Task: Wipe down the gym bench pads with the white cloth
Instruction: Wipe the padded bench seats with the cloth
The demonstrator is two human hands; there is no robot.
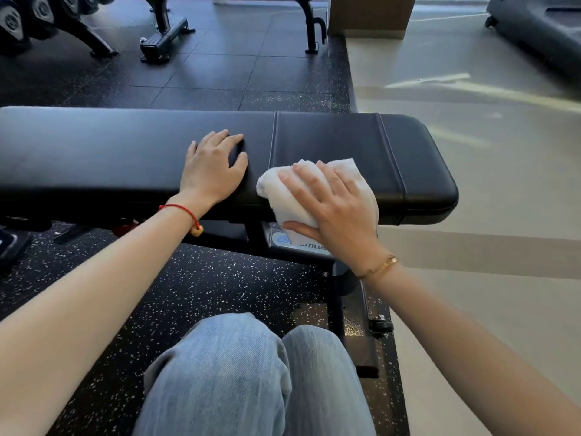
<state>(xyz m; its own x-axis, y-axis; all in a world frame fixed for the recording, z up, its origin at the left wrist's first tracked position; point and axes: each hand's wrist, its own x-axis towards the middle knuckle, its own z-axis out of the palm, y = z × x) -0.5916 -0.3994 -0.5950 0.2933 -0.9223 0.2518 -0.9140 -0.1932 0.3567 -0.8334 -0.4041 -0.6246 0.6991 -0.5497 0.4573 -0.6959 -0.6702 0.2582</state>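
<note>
A black gym bench lies across the view, with a long back pad (94, 152) on the left and a shorter seat pad (393, 158) on the right. My right hand (333, 209) presses the white cloth (283, 187) flat on the near edge of the seat pad, fingers spread and thumb under the cloth's lower edge. Part of the cloth hangs over the pad's front side. My left hand (213, 168) rests palm down on the back pad, just left of the seam between the pads, holding nothing.
The bench frame (336, 297) and a small wheel (382, 325) stand below the seat pad, near my knees in jeans (251, 372). Another bench's legs (163, 39) and a dumbbell rack (37, 20) are behind. Speckled rubber flooring meets pale smooth floor on the right.
</note>
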